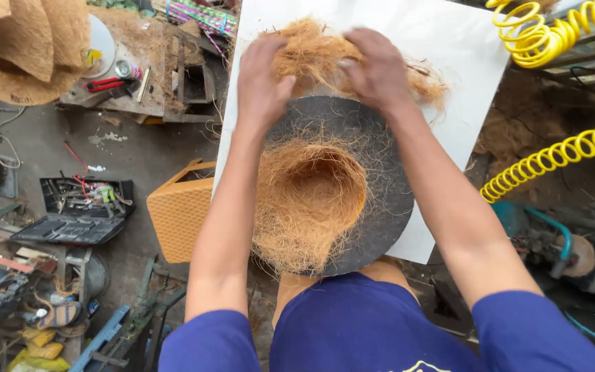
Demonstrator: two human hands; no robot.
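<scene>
Blue shirt (373, 324), fibre-lined mould (332, 186), both hands (263, 83) in loose fibre (311, 52)

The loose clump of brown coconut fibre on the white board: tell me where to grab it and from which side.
Take the loose clump of brown coconut fibre at its thick middle, from above, one hand on each side. It lies as a low, wispy heap; its right fringe looks too thin to hold. The left hand and right hand already press there.

A small round metal can with a red and green label (128, 69) stands on the cluttered wooden desk (122, 103) at upper left. A crumpled yellow plastic bag (39, 344) lies on the floor, lower left.
</scene>
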